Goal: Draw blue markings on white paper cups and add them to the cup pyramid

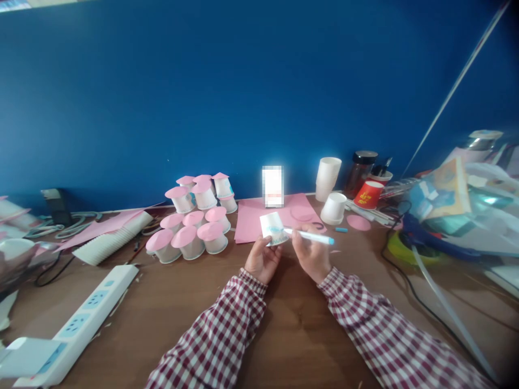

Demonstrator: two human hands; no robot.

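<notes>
My left hand [263, 260] grips a white paper cup [273, 227], turned upside down and a bit tilted, with blue marks drawn on its side and along its rim. In my right hand [311, 255] is a white marker pen [316, 236] with a light blue end, its tip at the cup's side. A small blue pen cap [341, 230] lies on the table to the right. Behind the cup lies a stack of pink paper [247, 219]. Several upturned cups with pink cone tops [190, 237] stand to the left.
At the back right are a white cup stack [327, 178], an upturned white cup [334, 208], a red cup [368, 195] and a dark-lidded jar [360, 170]. A power strip [87, 319] and a long cup stack [113, 237] lie left. Clutter and cables fill the right.
</notes>
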